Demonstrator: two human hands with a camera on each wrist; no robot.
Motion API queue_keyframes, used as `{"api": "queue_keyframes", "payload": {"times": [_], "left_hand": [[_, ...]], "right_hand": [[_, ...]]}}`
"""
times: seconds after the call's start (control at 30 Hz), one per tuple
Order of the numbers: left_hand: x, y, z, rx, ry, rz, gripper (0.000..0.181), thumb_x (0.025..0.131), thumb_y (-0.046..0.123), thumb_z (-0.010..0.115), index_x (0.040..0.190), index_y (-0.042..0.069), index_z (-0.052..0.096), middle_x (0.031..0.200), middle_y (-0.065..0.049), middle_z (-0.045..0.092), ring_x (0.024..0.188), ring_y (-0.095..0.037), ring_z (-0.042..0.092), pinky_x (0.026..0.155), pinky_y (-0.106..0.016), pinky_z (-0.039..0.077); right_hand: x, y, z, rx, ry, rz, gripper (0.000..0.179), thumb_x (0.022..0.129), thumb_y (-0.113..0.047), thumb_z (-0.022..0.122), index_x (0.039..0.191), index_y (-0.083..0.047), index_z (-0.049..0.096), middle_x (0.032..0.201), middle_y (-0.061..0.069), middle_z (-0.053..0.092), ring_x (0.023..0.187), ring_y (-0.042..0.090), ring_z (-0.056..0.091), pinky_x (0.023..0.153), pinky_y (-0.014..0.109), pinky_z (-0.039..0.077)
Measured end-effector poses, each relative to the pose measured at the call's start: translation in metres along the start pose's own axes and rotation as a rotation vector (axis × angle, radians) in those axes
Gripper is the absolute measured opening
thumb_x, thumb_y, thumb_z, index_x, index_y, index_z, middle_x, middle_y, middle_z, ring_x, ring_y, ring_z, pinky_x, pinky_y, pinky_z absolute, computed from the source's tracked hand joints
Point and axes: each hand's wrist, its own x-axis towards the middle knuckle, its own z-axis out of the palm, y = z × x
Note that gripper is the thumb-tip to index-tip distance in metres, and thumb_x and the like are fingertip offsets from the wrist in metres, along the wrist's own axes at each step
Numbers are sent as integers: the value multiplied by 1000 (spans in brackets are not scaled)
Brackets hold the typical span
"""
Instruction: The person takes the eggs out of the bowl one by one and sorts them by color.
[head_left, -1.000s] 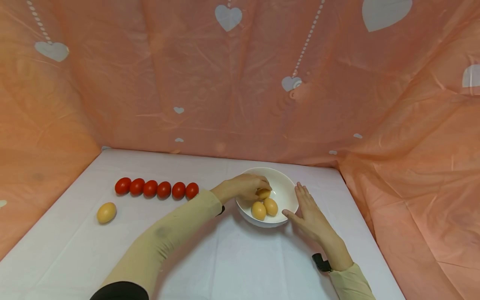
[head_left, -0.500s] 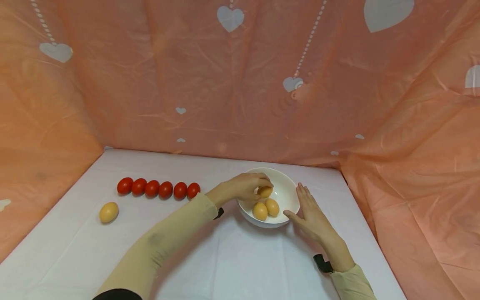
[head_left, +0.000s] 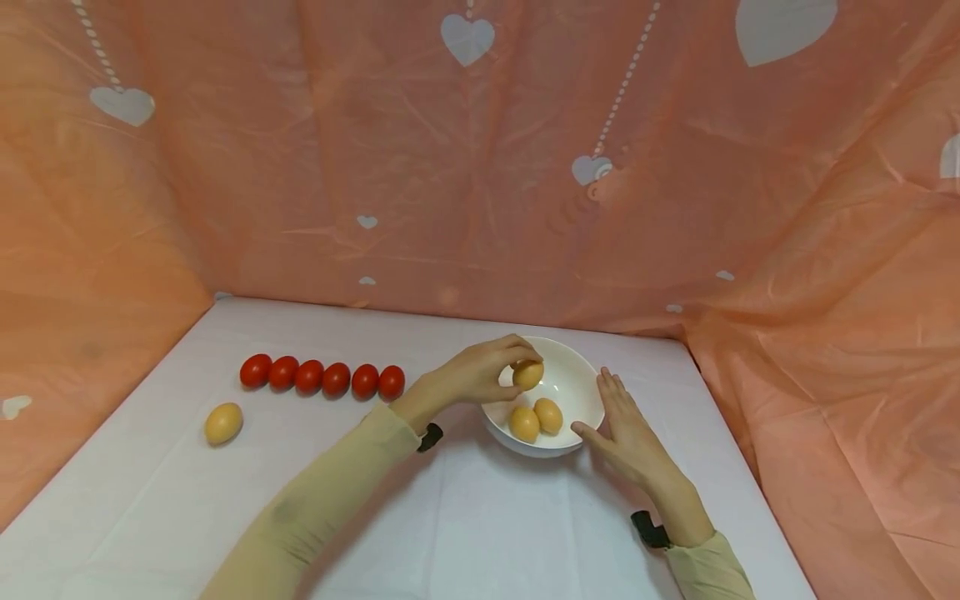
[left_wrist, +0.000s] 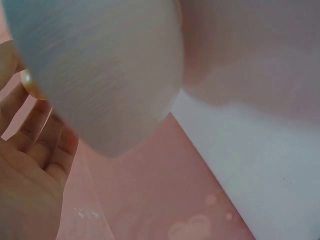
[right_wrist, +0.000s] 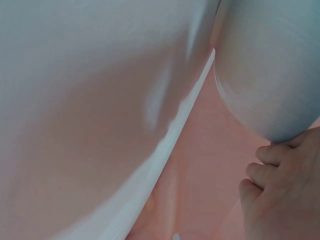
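Note:
A white bowl (head_left: 576, 392) stands right of the table's middle. Over its left side my left hand (head_left: 474, 377) pinches a yellow-brown egg (head_left: 528, 375) between fingers and thumb. Two similar eggs (head_left: 524, 425) lie together in the bottom of the bowl, near its front. My right hand (head_left: 628, 437) rests with straight fingers against the bowl's right side, thumb at the rim. In the left wrist view, the held egg (left_wrist: 31, 85) peeks past the outer wall of the bowl (left_wrist: 115, 75). The right wrist view has the fingers at the bowl's underside (right_wrist: 280, 65).
Several glossy red ovals, like plum tomatoes (head_left: 308, 377), form a row at the left of the white-covered table (head_left: 480, 525). A lone yellow egg (head_left: 223, 423) lies in front of the row's left end. Orange cloth (head_left: 465, 250) with pale hearts hangs behind and at both sides.
My left hand has lifted the egg higher and drawn slightly back toward the left, off the other eggs. The right hand keeps its place on the bowl. The head view has shifted a little.

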Motion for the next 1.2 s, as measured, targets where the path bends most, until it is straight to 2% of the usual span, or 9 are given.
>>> {"api": "queue_keyframes", "payload": {"times": [0.13, 0.37, 0.57, 0.83, 1.03, 1.2], "left_hand": [[-11, 4, -7, -29, 55, -31, 48, 90, 13, 79, 136, 14, 65, 136, 1, 59, 111, -13, 63, 98, -30, 53], [-32, 4, -16, -85, 132, -111, 48, 89, 16, 81, 135, 15, 65, 137, 3, 57, 112, -13, 61, 98, -31, 53], [-54, 0, -23, -108, 184, -131, 49, 88, 14, 81, 134, 12, 64, 136, 1, 57, 110, -15, 60, 95, -34, 54], [-81, -9, -31, -86, 206, -186, 47, 86, 17, 84, 130, 16, 65, 133, 4, 57, 105, -15, 60, 86, -33, 55], [-102, -15, -37, -55, 189, -227, 44, 87, 20, 83, 127, 18, 65, 127, 6, 58, 104, -14, 60, 84, -38, 57], [-120, -18, -44, -17, 177, -246, 43, 86, 21, 83, 125, 17, 66, 124, 6, 59, 101, -14, 61, 80, -34, 57]], "right_hand": [[0, 0, 0, -5, 1, -7, 98, 100, -52, 64, 162, 8, 15, 172, 22, 11, 158, 44, 8, 125, 62, 13], [1, 0, 0, -13, 9, -17, 98, 100, -51, 64, 162, 8, 16, 171, 23, 12, 157, 46, 10, 125, 62, 14], [-1, -1, 0, -6, 5, -13, 97, 101, -50, 64, 162, 9, 16, 171, 24, 11, 157, 46, 9, 125, 62, 13], [0, -1, 0, -7, 4, -7, 98, 100, -50, 63, 162, 9, 16, 171, 25, 11, 157, 46, 9, 125, 63, 13], [1, -1, 0, -4, 7, -7, 98, 100, -51, 64, 161, 10, 16, 171, 25, 11, 157, 46, 9, 125, 63, 13], [0, -1, 1, 1, 13, -13, 97, 100, -49, 65, 161, 10, 17, 170, 26, 12, 157, 47, 10, 124, 63, 14]]}}
